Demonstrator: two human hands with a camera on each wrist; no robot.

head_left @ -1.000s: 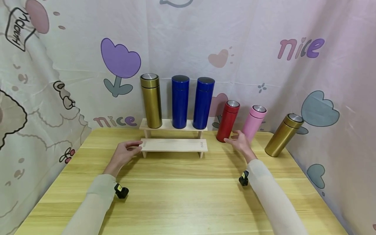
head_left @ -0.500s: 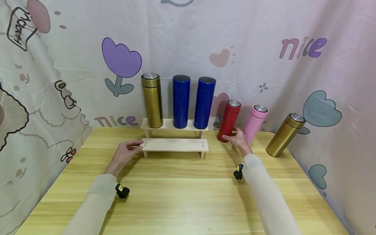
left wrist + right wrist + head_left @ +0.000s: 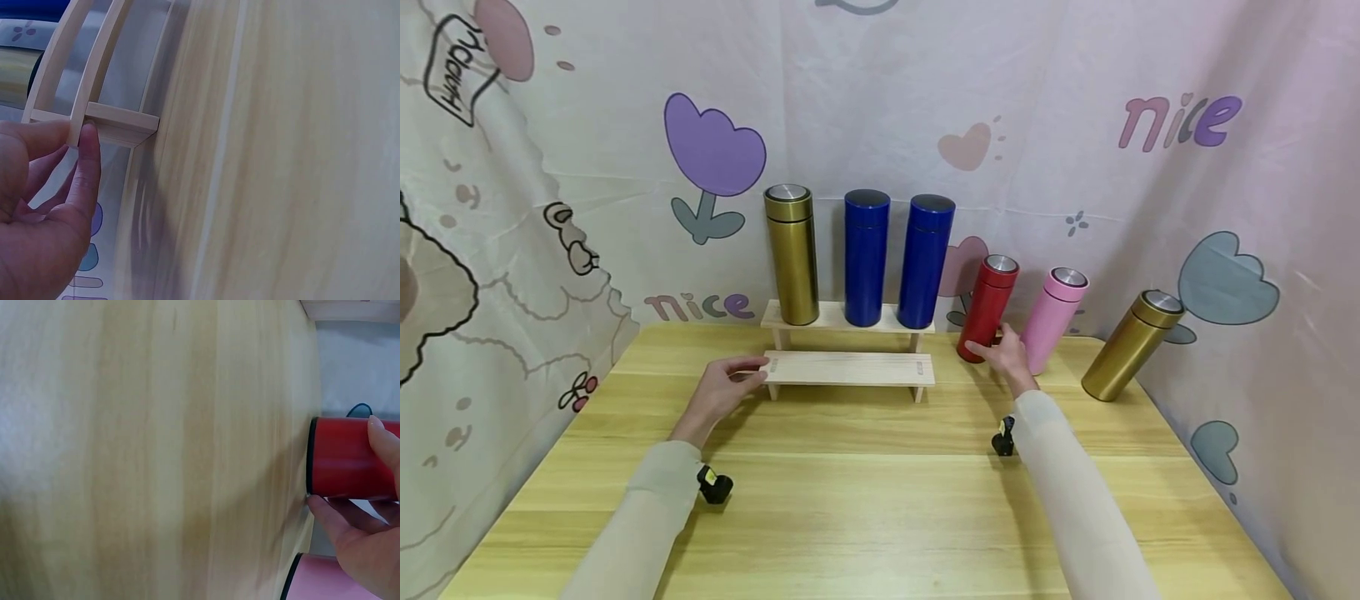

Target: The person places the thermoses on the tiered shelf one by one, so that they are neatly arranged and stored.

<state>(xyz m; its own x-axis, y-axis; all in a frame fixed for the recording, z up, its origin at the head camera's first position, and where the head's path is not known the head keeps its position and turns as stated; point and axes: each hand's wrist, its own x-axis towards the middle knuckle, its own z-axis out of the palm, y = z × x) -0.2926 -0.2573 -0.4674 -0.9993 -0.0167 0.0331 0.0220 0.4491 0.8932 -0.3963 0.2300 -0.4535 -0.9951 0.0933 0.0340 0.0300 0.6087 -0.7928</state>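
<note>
In the head view my left hand (image 3: 721,393) pinches the left end of the two-step wooden stand (image 3: 850,368) between thumb and fingers, at its lower shelf. The left wrist view shows that shelf end (image 3: 76,128) between the fingertips. My right hand (image 3: 1009,360) is low on the red thermos bottle (image 3: 988,304), thumb across its front and the other fingers at its right side, partly hidden. The bottle's dark base rim (image 3: 310,456) shows in the right wrist view, standing at the table surface. Close to the right of that hand stands a pink thermos bottle (image 3: 1054,321).
On the stand's upper shelf are a gold bottle (image 3: 793,262) and two blue bottles, the left one (image 3: 867,258) and the right one (image 3: 927,262). Another gold bottle (image 3: 1131,346) stands far right on the wooden table (image 3: 865,508). A printed curtain (image 3: 1037,75) hangs behind.
My right hand has shifted slightly left, and its thumb now lies over the front of the red thermos bottle. The left hand keeps its hold on the stand; the view drifts slightly.
</note>
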